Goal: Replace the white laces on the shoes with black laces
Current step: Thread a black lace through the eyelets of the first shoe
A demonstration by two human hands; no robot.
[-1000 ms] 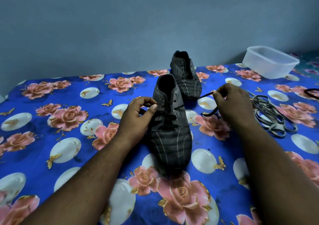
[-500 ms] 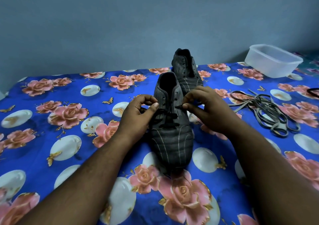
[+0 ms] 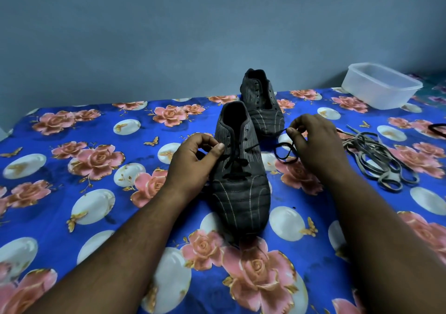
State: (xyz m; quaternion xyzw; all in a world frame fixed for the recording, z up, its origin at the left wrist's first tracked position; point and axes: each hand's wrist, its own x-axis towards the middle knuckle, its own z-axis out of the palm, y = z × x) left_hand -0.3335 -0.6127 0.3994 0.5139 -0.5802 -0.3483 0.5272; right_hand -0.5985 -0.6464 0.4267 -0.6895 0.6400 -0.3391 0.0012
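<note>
Right hand (image 3: 313, 145) pulling away rightward since half a second ago, pinching black lace (image 3: 282, 145) | left hand (image 3: 193, 161) pinching at near shoe (image 3: 241, 181) eyelets on bedsheet (image 3: 72, 169) | risk: overpulling is dragging opposite end short

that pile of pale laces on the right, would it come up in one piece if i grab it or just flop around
The pale laces are probably limp: flat strips lying in loose loops on the bedsheet. Since the loops overlap, one pinch would likely lift a dangling tangle, with some strands trailing. They look light and unlikely to slide away.

Single head view, looking forward-down, close over floral sheet (image 3: 72, 130), wall behind.
</note>
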